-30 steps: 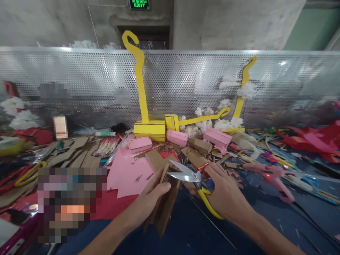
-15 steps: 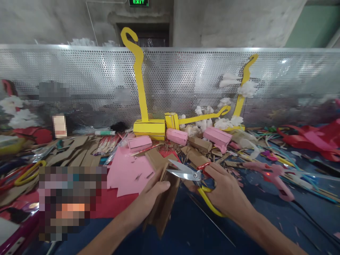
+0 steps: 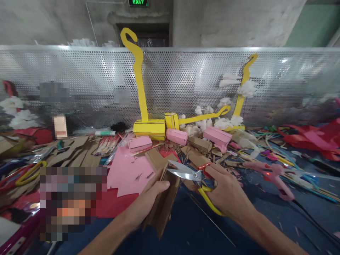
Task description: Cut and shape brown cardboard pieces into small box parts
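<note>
A folded piece of brown cardboard (image 3: 165, 205) is in my left hand (image 3: 154, 194), whose thumb lies on its near face. My right hand (image 3: 225, 187) grips scissors (image 3: 187, 173) with one red and one yellow handle. Their blades are parted and point left, at the top end of the cardboard. Behind the hands lies a sheet of pink paper (image 3: 130, 173), with a flat brown cardboard piece (image 3: 156, 159) over its right edge.
A pink glue gun (image 3: 277, 177) with a red light lies at the right. Yellow hooked shapes on boxes (image 3: 149, 128) and small pink boxes (image 3: 139, 142) stand before a perforated metal screen (image 3: 170, 78). Cardboard strips (image 3: 77, 150) are piled at the left. A thin rod (image 3: 212, 221) lies near my right forearm.
</note>
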### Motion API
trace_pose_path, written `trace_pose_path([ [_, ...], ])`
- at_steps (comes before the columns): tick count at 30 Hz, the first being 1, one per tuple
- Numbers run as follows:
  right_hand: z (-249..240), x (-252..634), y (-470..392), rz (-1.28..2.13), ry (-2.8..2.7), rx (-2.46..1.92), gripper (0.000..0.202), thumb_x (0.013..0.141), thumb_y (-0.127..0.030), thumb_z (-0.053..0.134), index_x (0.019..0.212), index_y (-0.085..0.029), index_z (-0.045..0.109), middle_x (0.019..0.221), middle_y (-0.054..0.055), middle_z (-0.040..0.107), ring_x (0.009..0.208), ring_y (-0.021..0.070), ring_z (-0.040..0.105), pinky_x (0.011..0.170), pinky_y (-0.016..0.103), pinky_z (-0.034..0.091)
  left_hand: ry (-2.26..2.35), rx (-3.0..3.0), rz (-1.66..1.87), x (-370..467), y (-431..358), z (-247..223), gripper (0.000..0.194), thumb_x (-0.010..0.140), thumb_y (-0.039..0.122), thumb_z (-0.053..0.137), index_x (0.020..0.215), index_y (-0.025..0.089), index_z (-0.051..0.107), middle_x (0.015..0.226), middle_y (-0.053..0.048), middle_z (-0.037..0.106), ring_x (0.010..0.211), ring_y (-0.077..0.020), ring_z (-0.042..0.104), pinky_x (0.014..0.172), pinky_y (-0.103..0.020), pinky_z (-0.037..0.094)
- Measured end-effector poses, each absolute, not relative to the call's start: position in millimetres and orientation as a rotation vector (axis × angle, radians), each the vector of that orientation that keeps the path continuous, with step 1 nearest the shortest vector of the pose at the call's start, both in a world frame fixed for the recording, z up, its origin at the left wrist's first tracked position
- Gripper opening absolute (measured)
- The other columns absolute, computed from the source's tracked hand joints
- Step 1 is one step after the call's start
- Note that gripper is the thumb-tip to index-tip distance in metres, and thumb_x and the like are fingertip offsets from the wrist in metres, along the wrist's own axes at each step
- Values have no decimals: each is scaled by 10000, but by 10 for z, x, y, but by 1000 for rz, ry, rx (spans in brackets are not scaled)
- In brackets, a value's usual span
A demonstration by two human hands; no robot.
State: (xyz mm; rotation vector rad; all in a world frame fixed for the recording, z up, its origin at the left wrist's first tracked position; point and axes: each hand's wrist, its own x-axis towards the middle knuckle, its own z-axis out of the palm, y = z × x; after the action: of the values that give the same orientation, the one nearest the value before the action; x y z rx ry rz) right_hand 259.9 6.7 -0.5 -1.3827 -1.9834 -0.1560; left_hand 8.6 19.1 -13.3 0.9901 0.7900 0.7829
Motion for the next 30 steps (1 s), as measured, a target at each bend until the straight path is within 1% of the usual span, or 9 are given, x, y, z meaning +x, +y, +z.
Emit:
trace_pose_path([
  [4,16,2603,63,-173,-1982,-1383,167,815,-320,713,779,-228,578,845,70,689,788,248,662,662,328,467,822,992,789,106,173,-67,716,893,408,591,1543,294,313,792,-15,662,478,-148,616,439,-253,526],
  [10,34,2616,67,-217,-1963,-1394,258,834,-428,713,739,-232,575,807,76,715,695,225,662,599,303,444,805,1018,796,113,164,-24,723,864,431,616,1521,286,351,802,-21,652,486,-146,619,447,-258,534],
  [16,-21,2649,76,-190,-1969,-1480,256,812,-451,731,773,-223,622,774,58,719,645,218,661,568,291,412,823,1014,804,114,176,-26,626,873,411,605,1454,272,417,825,-23,653,522,-150,629,463,-276,569],
  [20,-28,2647,81,-210,-1967,-1473,280,812,-457,731,730,-226,595,707,38,696,562,181,610,539,279,382,796,1023,807,103,207,-71,568,903,396,579,1437,268,435,816,-21,654,519,-155,635,463,-279,569],
  [23,-21,2648,86,-229,-1964,-1444,286,815,-462,726,721,-227,594,670,27,677,539,170,584,535,275,380,812,1002,808,91,222,-107,567,901,404,580,1436,288,436,831,-26,669,521,-161,644,460,-285,569],
  [26,-39,2662,93,-255,-1962,-1408,283,834,-423,699,673,-232,567,630,18,649,507,154,536,519,272,366,824,989,796,92,214,-95,588,890,419,586,1440,282,428,827,-25,666,520,-161,646,468,-288,571],
  [30,-85,2663,109,-217,-1961,-1421,268,825,-308,687,635,-243,509,606,-2,607,509,148,504,513,270,343,810,1005,783,110,195,-38,633,876,430,595,1454,252,406,789,-14,647,480,-151,621,448,-276,551],
])
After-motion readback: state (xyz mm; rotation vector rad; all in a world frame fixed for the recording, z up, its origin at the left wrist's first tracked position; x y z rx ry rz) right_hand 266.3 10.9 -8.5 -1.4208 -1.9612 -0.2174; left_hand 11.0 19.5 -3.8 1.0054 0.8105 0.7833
